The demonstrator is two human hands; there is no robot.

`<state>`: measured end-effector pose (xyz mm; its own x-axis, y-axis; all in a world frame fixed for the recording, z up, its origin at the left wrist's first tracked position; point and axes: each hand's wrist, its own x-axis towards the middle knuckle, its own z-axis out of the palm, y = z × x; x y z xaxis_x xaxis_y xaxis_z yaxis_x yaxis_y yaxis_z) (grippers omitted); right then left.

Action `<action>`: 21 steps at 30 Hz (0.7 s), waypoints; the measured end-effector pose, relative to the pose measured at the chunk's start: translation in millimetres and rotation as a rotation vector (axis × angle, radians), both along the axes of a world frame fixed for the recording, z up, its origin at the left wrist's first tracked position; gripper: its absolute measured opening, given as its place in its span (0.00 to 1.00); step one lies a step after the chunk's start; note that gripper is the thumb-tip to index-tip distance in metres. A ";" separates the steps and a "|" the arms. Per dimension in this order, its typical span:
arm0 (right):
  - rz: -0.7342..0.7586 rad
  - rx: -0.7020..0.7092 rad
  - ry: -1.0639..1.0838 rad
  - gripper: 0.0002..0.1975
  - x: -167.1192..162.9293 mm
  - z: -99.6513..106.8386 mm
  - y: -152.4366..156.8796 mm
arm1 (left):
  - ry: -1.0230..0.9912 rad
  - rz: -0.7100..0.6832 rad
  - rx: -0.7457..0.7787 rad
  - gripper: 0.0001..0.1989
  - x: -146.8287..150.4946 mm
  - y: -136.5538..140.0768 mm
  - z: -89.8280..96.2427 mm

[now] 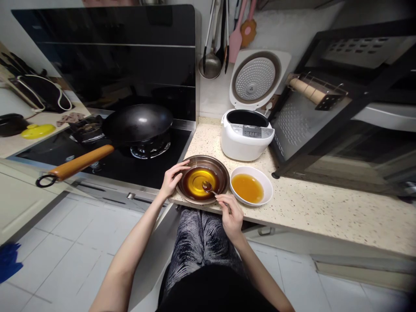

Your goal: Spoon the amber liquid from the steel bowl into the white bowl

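Head view: the spoon work looked to be in hand, not finished. Spoon point(207, 186) was already in the dark amber liquid in the metal bowl point(223, 174), not lifted clear; white bowl point(269, 187) already had a cloudier orange liquid in it. How much spooning was left, couldn't tell from this. Right hand point(232, 215) was pinched closed on the spoon's handle, thumb and fingertips, with the spoon's head ahead of it and off to its left, inside the metal bowl. Left hand point(171, 177) was part open, fingers loosely spread over the metal bowl's left rim, touching but not wrapped round it. Metal bowl sat at the counter point(325, 212) edge between the hands; white bowl was just right of it, beyond the right hand. Rice cooker point(247, 141) stood behind, lid up.
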<state>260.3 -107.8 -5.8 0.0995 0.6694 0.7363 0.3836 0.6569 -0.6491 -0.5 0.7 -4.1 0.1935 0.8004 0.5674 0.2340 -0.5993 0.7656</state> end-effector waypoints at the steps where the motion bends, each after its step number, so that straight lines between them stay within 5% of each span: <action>1: -0.003 -0.005 -0.002 0.09 -0.6 -0.3 0.3 | 0.001 0.003 -0.001 0.19 -0.1 0.1 0.0; 21: -0.046 0.029 0.061 0.09 -7.4 -28.9 -1.3 | 0.010 0.010 -0.003 0.20 0.3 -1.2 1.2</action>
